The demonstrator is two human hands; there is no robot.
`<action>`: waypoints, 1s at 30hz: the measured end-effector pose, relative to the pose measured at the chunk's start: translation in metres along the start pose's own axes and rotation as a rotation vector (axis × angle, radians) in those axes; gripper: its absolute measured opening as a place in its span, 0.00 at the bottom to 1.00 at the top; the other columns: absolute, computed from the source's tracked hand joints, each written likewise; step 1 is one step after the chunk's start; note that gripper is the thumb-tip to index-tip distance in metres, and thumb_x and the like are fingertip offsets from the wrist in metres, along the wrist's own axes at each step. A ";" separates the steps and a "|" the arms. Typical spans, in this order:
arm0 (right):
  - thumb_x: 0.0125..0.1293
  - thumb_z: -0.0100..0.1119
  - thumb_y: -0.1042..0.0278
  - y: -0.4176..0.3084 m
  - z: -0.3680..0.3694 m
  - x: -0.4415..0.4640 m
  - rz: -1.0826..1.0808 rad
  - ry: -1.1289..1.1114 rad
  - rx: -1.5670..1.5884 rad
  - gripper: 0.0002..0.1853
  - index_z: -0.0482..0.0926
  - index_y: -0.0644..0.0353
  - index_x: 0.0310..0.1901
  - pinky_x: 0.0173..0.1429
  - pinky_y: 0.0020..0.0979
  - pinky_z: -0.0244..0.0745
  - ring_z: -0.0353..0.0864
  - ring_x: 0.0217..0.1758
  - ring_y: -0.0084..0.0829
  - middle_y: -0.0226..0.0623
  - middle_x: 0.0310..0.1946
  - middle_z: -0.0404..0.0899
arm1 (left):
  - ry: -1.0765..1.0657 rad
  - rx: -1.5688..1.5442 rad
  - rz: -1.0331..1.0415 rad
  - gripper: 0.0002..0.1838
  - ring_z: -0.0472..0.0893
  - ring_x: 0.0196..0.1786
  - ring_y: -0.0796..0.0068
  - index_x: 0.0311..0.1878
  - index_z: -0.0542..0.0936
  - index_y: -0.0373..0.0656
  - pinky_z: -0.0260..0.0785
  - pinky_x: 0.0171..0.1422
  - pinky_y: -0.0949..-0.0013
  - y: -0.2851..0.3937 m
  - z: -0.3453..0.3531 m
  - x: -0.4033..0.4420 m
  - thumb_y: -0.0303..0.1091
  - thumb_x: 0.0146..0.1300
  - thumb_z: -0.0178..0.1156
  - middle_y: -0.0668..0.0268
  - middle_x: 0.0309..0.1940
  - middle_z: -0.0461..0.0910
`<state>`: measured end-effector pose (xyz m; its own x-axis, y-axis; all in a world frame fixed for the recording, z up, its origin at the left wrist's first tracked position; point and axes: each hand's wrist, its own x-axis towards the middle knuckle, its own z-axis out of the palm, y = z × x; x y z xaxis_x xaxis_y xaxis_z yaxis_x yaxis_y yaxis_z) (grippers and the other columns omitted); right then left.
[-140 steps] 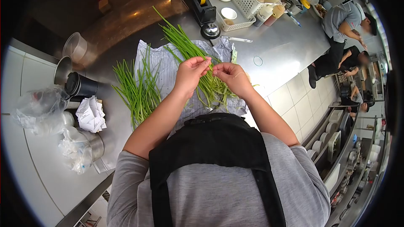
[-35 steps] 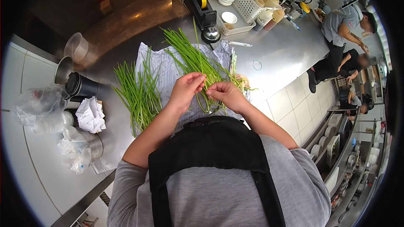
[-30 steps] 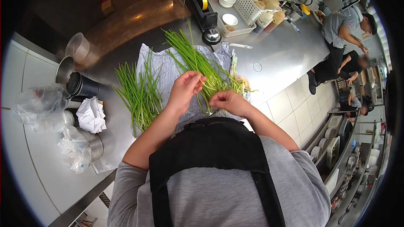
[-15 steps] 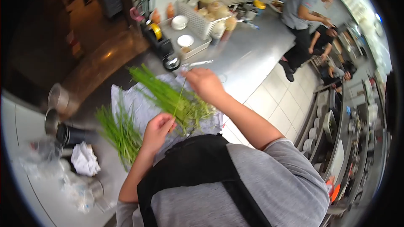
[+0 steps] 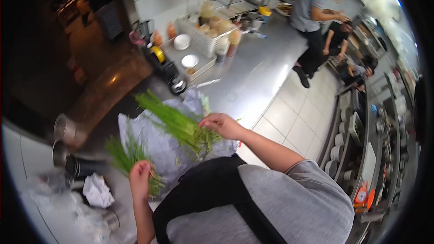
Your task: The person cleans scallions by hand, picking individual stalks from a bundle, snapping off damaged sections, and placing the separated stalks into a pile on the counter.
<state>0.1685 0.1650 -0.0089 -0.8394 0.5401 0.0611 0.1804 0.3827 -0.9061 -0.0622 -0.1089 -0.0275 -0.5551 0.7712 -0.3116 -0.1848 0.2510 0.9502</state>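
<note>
A bunch of long green chives (image 5: 165, 115) lies on a crumpled grey-white cloth (image 5: 151, 131), with loose, paler bits around its near end. My right hand (image 5: 222, 125) is at the right side of this bunch, its fingers curled together and pointing left. Whatever they pinch is too small to make out. To the left lies a second, looser pile of chives (image 5: 120, 156), partly on the cloth. My left hand (image 5: 141, 174) hovers over its near part with thumb and fingertips closed; any stalk between them cannot be made out.
On the steel counter (image 5: 253, 63) stand a tray with white bowls (image 5: 182, 42), a white basket of bottles (image 5: 203, 36) and a black-and-yellow tape dispenser (image 5: 159, 56). Crumpled paper (image 5: 98, 191) and plastic bags sit at left. Co-workers (image 5: 312, 22) are at the back right beside shelves.
My left hand has moved left and nearer, from the cloth to the left pile. My right hand has come down toward the near end of the bunch. The stalk stretched between them is no longer visible.
</note>
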 end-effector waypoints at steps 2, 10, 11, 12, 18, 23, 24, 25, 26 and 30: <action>0.58 0.56 0.74 0.045 0.003 0.004 -0.155 0.031 -0.504 0.12 0.83 0.53 0.43 0.47 0.39 0.73 0.77 0.44 0.44 0.39 0.40 0.77 | 0.257 0.063 0.137 0.05 0.74 0.30 0.83 0.42 0.76 0.37 0.68 0.36 0.77 -0.013 -0.022 -0.003 0.26 0.65 0.58 0.71 0.28 0.76; 0.60 0.56 0.67 0.013 0.016 0.005 0.031 0.112 -1.079 0.13 0.79 0.51 0.47 0.43 0.41 0.65 0.77 0.41 0.36 0.31 0.32 0.79 | 0.547 0.648 0.133 0.13 0.75 0.23 0.73 0.45 0.76 0.38 0.68 0.31 0.69 -0.027 -0.040 -0.021 0.26 0.57 0.65 0.63 0.21 0.76; 0.59 0.57 0.67 0.009 0.016 0.009 -0.041 0.160 -1.048 0.10 0.79 0.52 0.44 0.42 0.41 0.64 0.77 0.39 0.35 0.30 0.30 0.78 | 0.536 0.693 0.136 0.14 0.75 0.23 0.70 0.45 0.76 0.38 0.68 0.31 0.68 -0.028 -0.040 -0.022 0.26 0.56 0.65 0.62 0.21 0.76; 0.58 0.59 0.66 0.007 0.017 0.013 -0.111 0.211 -1.017 0.08 0.80 0.53 0.40 0.41 0.40 0.63 0.77 0.37 0.34 0.28 0.28 0.78 | 0.528 0.739 0.130 0.15 0.76 0.24 0.68 0.45 0.76 0.39 0.68 0.31 0.66 -0.029 -0.041 -0.021 0.27 0.55 0.67 0.61 0.24 0.76; 0.56 0.61 0.64 0.016 0.039 0.057 -0.154 0.158 -1.070 0.04 0.79 0.53 0.30 0.44 0.39 0.65 0.77 0.40 0.32 0.30 0.30 0.77 | 0.632 0.986 0.284 0.14 0.78 0.36 0.66 0.45 0.78 0.45 0.70 0.37 0.63 0.000 -0.025 -0.023 0.35 0.56 0.66 0.64 0.35 0.75; 0.56 0.62 0.64 0.037 0.038 0.086 -0.107 0.076 -1.151 0.07 0.82 0.53 0.35 0.46 0.38 0.70 0.80 0.41 0.35 0.33 0.33 0.81 | 0.578 0.918 0.420 0.13 0.77 0.37 0.66 0.44 0.79 0.46 0.70 0.38 0.64 0.015 -0.007 -0.018 0.36 0.56 0.66 0.64 0.36 0.74; 0.57 0.62 0.66 0.035 0.034 0.090 -0.007 0.094 -0.888 0.07 0.82 0.55 0.37 0.43 0.35 0.71 0.80 0.37 0.32 0.32 0.33 0.82 | 0.550 0.903 0.435 0.12 0.77 0.37 0.66 0.43 0.79 0.47 0.70 0.39 0.65 0.017 -0.003 -0.016 0.35 0.56 0.66 0.64 0.36 0.74; 0.57 0.62 0.68 0.034 0.028 0.093 0.089 0.107 -0.623 0.08 0.83 0.57 0.39 0.40 0.32 0.72 0.80 0.34 0.30 0.31 0.32 0.83 | 0.550 0.901 0.441 0.12 0.77 0.37 0.66 0.43 0.79 0.47 0.70 0.39 0.65 0.020 0.000 -0.015 0.35 0.56 0.66 0.64 0.36 0.74; 0.57 0.62 0.68 0.032 0.022 0.096 0.090 0.110 -0.626 0.08 0.83 0.57 0.39 0.40 0.32 0.72 0.80 0.34 0.30 0.31 0.32 0.83 | 0.507 0.835 0.399 0.11 0.76 0.36 0.67 0.43 0.79 0.47 0.70 0.38 0.67 0.024 0.004 -0.015 0.34 0.56 0.66 0.64 0.36 0.74; 0.61 0.62 0.70 0.009 -0.007 0.097 0.184 0.083 0.167 0.07 0.82 0.60 0.39 0.37 0.23 0.69 0.74 0.31 0.18 0.26 0.31 0.81 | 0.360 0.624 0.383 0.10 0.73 0.29 0.73 0.41 0.80 0.45 0.68 0.32 0.73 0.031 0.027 -0.001 0.30 0.55 0.66 0.65 0.33 0.74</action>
<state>0.0919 0.2259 -0.0082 -0.7541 0.6515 -0.0832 0.2331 0.1470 -0.9613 -0.0455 -0.0861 0.0021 -0.7343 0.6611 0.1539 0.4974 0.3698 0.7847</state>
